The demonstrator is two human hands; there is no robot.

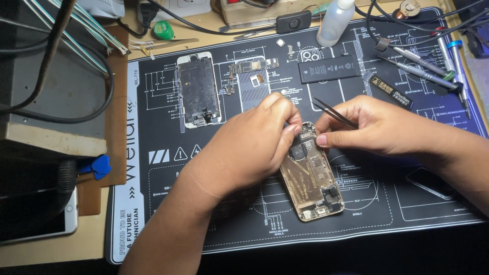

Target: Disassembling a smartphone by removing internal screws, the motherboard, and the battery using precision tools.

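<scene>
An opened gold phone housing (311, 183) lies tilted on a black repair mat (356, 214), its inner parts showing. My left hand (252, 145) rests over the housing's upper left edge, fingertips pinched at the top of it. My right hand (377, 127) holds black tweezers (333, 113), whose tips point up and to the left, away from the phone. Its thumb and forefinger touch the housing's top right corner.
On the mat lie a detached phone screen (198, 90), a small circuit board (254, 66), a black battery (329, 68), a dark opening tool (389, 90) and screwdrivers (423, 60). A white bottle (335, 23) stands at the back. Another phone (38, 224) and blue picks (97, 166) sit left.
</scene>
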